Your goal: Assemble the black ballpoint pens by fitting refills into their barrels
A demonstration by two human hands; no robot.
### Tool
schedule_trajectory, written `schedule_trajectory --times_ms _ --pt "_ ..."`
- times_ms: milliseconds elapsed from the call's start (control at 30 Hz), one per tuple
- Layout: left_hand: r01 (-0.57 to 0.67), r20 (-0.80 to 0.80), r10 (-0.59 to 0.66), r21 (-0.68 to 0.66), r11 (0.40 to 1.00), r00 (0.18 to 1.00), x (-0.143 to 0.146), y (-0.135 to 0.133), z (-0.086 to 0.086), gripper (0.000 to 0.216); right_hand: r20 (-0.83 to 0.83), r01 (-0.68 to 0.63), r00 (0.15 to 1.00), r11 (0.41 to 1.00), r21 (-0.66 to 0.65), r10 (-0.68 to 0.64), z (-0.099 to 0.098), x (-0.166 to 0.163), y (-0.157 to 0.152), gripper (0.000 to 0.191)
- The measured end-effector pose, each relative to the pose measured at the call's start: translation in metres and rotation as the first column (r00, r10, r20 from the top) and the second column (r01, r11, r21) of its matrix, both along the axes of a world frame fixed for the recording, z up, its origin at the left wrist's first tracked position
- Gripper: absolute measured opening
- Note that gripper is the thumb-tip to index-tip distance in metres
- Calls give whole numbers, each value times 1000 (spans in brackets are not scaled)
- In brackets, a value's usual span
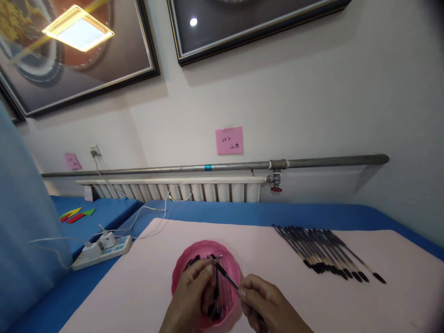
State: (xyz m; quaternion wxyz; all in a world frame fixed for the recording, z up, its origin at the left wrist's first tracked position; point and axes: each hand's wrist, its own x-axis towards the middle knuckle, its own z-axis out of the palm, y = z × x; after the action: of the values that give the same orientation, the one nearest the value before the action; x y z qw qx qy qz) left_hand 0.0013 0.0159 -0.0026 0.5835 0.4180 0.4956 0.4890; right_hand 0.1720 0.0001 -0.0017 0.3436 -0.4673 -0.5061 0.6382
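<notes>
A pink plastic bowl [180, 270] sits on the pale pink sheet near the bottom centre, with several small black pen caps inside. My left hand [189, 298] hovers over the bowl, fingers pinched at a cap beside the tip of a thin black pen [225, 274]. My right hand [265, 307] grips that pen near its lower end, the pen slanting up-left over the bowl. To the right lies a row of several black pens [326, 252], side by side on the sheet.
The pale pink sheet [145, 286] covers a blue table [243, 212]. A white power strip [104, 249] with plugs and cables lies at the left. Coloured flat shapes [76, 215] rest far left. A radiator [173, 190] and pipe run along the wall behind.
</notes>
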Motion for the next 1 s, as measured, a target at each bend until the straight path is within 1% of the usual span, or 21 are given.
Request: schedule_trajectory --times_ms 33,67,100,167,333,433,533,567,600,633,667,700,733,767,800,833,867,900,933,967,1000 --pt "84 106 -82 -17 996 991 6 -2 1 32 -3 -23 1000 1000 0 23 0 -1 0 18" --pt "135 187 -128 -22 991 974 11 -4 1 35 -7 -44 999 999 3 44 0 -1 0 17" --pt "150 241 -140 -20 989 960 15 -5 0 36 -8 -63 998 998 7 63 0 -1 0 17" --pt "120 282 -108 -27 992 953 18 -6 -2 37 2 -101 995 995 16 101 0 -2 0 16" --pt "30 285 -25 -12 999 958 19 -4 -6 38 87 -171 982 983 71 165 0 -3 -2 16" --pt "-16 295 19 -10 1000 955 14 -1 -4 37 158 -152 979 980 130 131 0 -3 -4 12" --pt "-140 317 134 -4 990 939 -2 5 -1 38 202 -106 976 985 139 76 -2 0 -3 9" --pt "-193 298 185 -1 981 936 -10 7 -2 39 205 -91 977 987 135 62 -2 2 -2 8" --pt "-236 241 229 3 972 943 -17 10 -2 41 203 -78 978 988 134 50 -3 4 -1 8" --pt "-263 138 260 8 965 956 -24 11 -3 42 194 -59 981 987 147 30 -3 6 1 7" --pt "-280 1 280 30 960 960 -29 13 -3 41 176 -39 984 985 167 9 -3 8 3 8" --pt "-281 -161 288 63 958 944 -34 13 -4 40 146 -15 989 984 180 -11 -2 11 6 10" --pt "-273 -323 291 102 957 901 -36 13 -4 38 111 8 993 983 182 -29 -2 13 8 12" --pt "-262 -460 296 139 955 837 -37 13 -4 34 77 30 996 985 172 -44 -1 14 10 14" --pt "-253 -562 303 169 953 769 -37 13 -3 30 42 49 998 987 155 -56 -1 15 12 16" --pt "-249 -630 309 185 951 712 -35 12 -3 29 14 59 998 990 130 -62 -1 16 14 18" --pt "-250 -663 312 190 950 681 -31 10 -2 32 -8 66 998 992 111 -66 -1 17 15 20" --pt "-240 -661 302 185 953 687 -26 9 -1 36 -24 74 997 992 107 -72 -1 17 17 21" --pt "-206 -633 269 173 963 726 -20 7 -1 38 -37 80 996 990 113 -77 -2 17 18 21" --pt "-141 -591 208 158 977 779 -13 4 -2 36 -52 93 995 989 119 -87 -3 17 18 22" --pt "-49 -544 121 145 988 830 -6 1 -2 34 -65 107 993 986 125 -100 -3 17 19 22"
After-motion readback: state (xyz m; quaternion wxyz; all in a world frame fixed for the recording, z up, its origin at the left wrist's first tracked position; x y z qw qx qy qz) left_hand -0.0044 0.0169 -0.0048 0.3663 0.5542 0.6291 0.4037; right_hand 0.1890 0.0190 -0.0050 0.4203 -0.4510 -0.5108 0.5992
